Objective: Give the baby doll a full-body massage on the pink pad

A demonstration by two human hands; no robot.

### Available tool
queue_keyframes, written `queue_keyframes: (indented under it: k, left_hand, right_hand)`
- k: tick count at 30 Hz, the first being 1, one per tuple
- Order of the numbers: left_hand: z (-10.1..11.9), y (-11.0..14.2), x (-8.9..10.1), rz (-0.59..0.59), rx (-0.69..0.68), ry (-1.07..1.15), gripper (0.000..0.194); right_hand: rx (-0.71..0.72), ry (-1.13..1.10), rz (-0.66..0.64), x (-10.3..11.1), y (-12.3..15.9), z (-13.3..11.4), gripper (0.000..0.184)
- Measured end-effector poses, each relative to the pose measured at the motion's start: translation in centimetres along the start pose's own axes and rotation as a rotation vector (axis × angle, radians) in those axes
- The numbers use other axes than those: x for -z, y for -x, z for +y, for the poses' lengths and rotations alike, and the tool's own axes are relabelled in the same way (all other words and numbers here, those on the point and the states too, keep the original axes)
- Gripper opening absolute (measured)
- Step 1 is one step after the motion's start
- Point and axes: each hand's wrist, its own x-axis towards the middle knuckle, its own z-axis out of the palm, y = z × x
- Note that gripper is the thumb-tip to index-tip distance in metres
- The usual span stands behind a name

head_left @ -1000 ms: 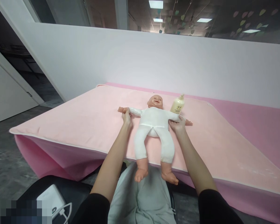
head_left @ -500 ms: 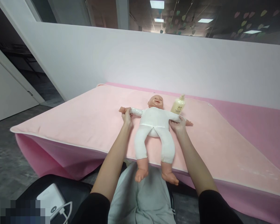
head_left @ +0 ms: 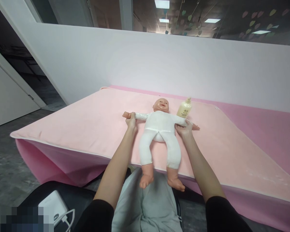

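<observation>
A baby doll (head_left: 159, 121) with a white cloth body lies on its back on a pink blanket (head_left: 91, 125). Its head points away from me, and its feet hang over the near edge above my lap. My left hand (head_left: 131, 121) is closed round the doll's arm on the left, near the wrist. On the other side, my right hand (head_left: 184, 127) grips the other arm at the forearm. Both of the doll's arms are stretched out sideways. Some of my fingers are hidden beneath the arms. Just beyond my right hand stands a pale yellow pump bottle (head_left: 184, 108).
A white wall (head_left: 183, 67) with a window above it runs behind the table. On a black chair (head_left: 79, 195) at lower left lies a white power bank (head_left: 52, 206) with a cable. The blanket's near edge (head_left: 70, 149) hangs over darker pink cloth.
</observation>
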Motion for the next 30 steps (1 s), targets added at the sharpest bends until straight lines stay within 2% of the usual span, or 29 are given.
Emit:
queue_keyframes:
  k: [17, 23, 25, 30]
  left_hand:
    - [-0.1, -0.1, 0.1, 0.007, -0.007, -0.024, 0.017]
    - [-0.8, -0.7, 0.2, -0.042, 0.000, 0.034, 0.035]
    - [-1.0, -0.9, 0.3, -0.049, -0.036, 0.019, 0.042]
    - [-1.2, -1.3, 0.3, -0.017, -0.234, -0.129, 0.059]
  right_hand:
    - [0.010, 0.012, 0.024, -0.2, 0.4, 0.1, 0.024]
    - [0.046, 0.039, 0.023, 0.2, -0.8, -0.5, 0.022]
    - [0.090, 0.031, 0.024, 0.5, -1.3, -1.0, 0.020]
    - [0.176, 0.010, 0.031, 1.3, -1.7, -2.3, 0.010]
